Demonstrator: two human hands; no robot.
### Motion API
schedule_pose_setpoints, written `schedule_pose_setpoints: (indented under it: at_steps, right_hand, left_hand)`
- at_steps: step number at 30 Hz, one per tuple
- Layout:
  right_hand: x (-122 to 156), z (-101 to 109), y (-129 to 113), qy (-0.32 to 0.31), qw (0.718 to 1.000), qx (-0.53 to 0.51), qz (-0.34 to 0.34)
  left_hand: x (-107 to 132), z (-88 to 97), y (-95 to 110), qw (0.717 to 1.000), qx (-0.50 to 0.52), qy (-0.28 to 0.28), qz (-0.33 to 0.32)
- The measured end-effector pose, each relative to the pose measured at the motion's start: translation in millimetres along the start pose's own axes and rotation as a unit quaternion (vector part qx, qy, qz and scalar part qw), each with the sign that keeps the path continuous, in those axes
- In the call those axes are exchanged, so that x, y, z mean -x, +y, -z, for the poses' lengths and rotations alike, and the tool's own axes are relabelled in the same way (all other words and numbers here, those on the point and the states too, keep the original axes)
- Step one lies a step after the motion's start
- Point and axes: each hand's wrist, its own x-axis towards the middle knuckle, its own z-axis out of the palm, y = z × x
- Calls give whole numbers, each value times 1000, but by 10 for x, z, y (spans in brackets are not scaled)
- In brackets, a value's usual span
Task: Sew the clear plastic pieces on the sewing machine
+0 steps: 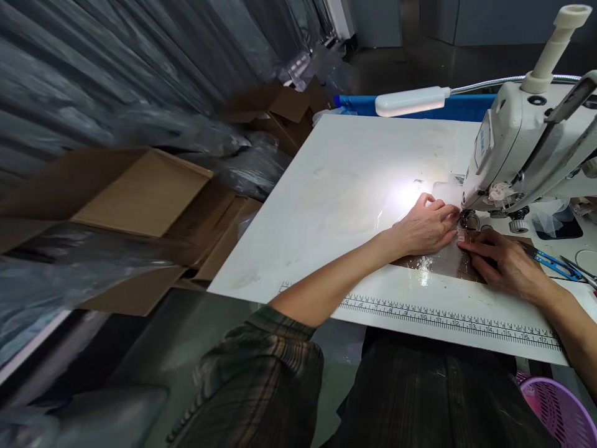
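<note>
A piece of thin translucent material (446, 256) lies at the needle end of a white sewing machine (506, 134); its exact kind I cannot tell. My left hand (428, 227) rests on the left of it, fingers bent and pressed down close to the presser foot (470, 221). From the right, my right hand (504, 260) has thumb and forefinger closed at a small pale edge (461, 236) of the material, just in front of the foot. A glossy brown sheet (413, 262) lies beneath both hands. The fingertips partly hide what they grip.
Blue-handled thread snips (555, 261) lie right of my right hand, near a dark flat object (562, 225). A lamp (413, 101) lights the white table (298, 211), which has a printed ruler (438, 317) along its front. Cardboard boxes (140, 193) stand left; a purple basket (559, 410) sits below right.
</note>
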Motion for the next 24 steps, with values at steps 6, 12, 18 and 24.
schedule_pose_setpoints:
  at_steps: [6,12,18,24]
  right_hand:
    - [5,-20,2,6,1000,14,-15]
    - [6,-23,15,5,1000,18,-8]
    - [2,-43,6,7,1000,18,-18]
    - [-7,-46,-5,1,1000,22,-13]
  left_hand:
    - [13,2,-24,999,34,4,9]
    - [42,11,-61,998,65,3,-9]
    - [40,-4,-68,998,67,7,-6]
    - [38,13,-86,997,70,-5,-9]
